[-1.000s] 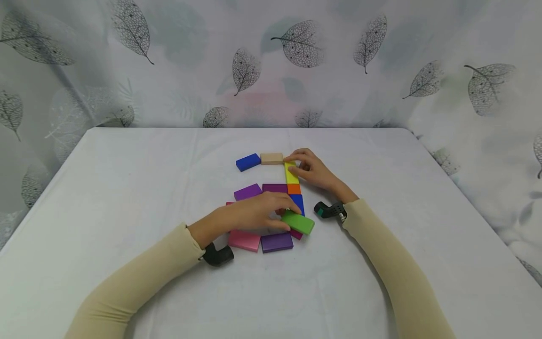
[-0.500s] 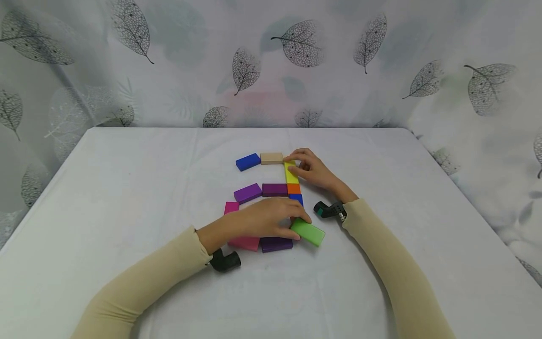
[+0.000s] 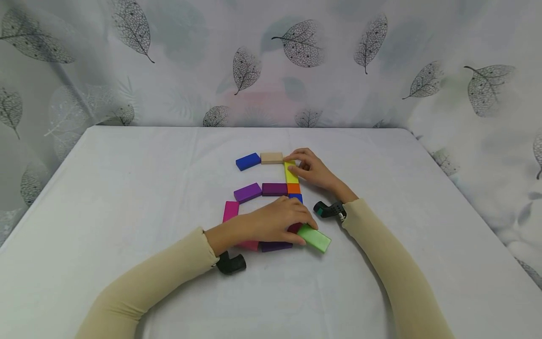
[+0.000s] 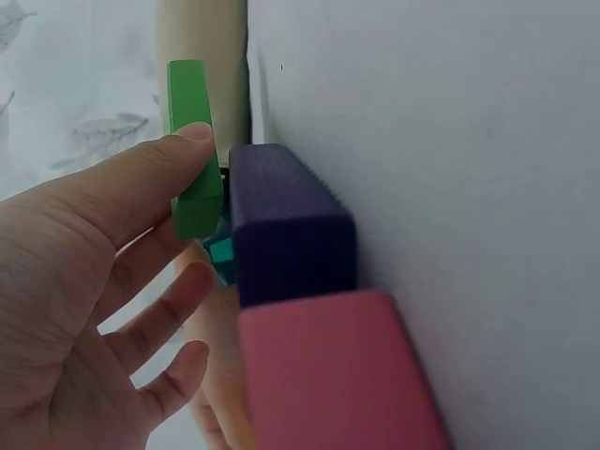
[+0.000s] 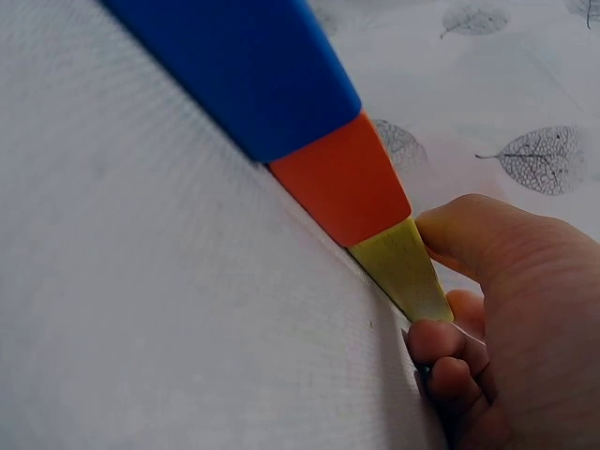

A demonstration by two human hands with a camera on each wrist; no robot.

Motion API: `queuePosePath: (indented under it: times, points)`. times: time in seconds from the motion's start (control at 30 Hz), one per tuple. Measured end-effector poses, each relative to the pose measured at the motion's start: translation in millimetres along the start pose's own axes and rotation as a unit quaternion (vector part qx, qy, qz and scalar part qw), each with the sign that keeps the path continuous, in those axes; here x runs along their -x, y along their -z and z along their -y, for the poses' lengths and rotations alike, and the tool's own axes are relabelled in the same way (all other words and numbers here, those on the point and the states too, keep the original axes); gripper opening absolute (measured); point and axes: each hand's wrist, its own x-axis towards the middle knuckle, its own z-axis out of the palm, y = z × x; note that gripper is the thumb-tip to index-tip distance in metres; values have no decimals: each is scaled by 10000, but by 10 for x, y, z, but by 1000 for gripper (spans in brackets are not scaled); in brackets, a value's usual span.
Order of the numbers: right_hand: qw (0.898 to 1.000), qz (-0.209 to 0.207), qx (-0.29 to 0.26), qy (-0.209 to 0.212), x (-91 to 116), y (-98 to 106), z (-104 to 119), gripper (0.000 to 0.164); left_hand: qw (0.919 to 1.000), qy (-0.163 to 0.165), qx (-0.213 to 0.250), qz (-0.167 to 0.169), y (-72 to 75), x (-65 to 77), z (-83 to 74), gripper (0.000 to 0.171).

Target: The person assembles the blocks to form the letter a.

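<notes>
My left hand [image 3: 271, 220] pinches a light green rectangular block [image 3: 314, 238] between thumb and fingers, close over the lower right of the block layout. In the left wrist view the green block [image 4: 190, 94] is held raised beside a dark purple block [image 4: 291, 197]. My right hand [image 3: 312, 168] holds the far end of a yellow block [image 3: 292, 174]. Its thumb and fingers straddle that block in the right wrist view, where an orange block [image 5: 347, 183] and a blue block [image 5: 253, 75] adjoin it in line. A dark red block [image 3: 295, 227] is partly hidden behind my left hand.
A blue block [image 3: 248, 162] and a tan block [image 3: 271, 158] extend left from the yellow one. Two purple blocks, the left one lighter [image 3: 247, 193], lie across the middle. Pink blocks [image 3: 230, 210] lie at the left, on a white cloth-covered table [image 3: 127, 197].
My left hand has moved right and toward the near edge with the green block, away from the blue block at the right side. The right hand has stayed in place.
</notes>
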Motion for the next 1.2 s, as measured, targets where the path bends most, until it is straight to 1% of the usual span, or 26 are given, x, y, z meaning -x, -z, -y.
queuePosePath:
  times: [0.17,0.33,0.57,0.83,1.07,1.2]
  points:
    - [10000,22,64,-14,9,12,28,34,9998,117,69,119,-14,-28,-15,39]
    - [10000,34,-25,44,26,20,68,34,9995,194,-17,232,-29,-60,-27,40]
    - [9998,96,-124,-101,133,95,497,33,9997,43,-132,219,-63,-98,-47,39]
    - [9998,110,-128,-100,135,87,508,33,9993,116,-262,219,-92,-131,-64,39]
    - [9998,115,-67,-124,126,83,497,33,9988,190,-394,214,-95,-118,-51,38]
    - [9999,86,-30,-146,65,40,286,34,9984,192,-479,213,-99,-111,-42,38]
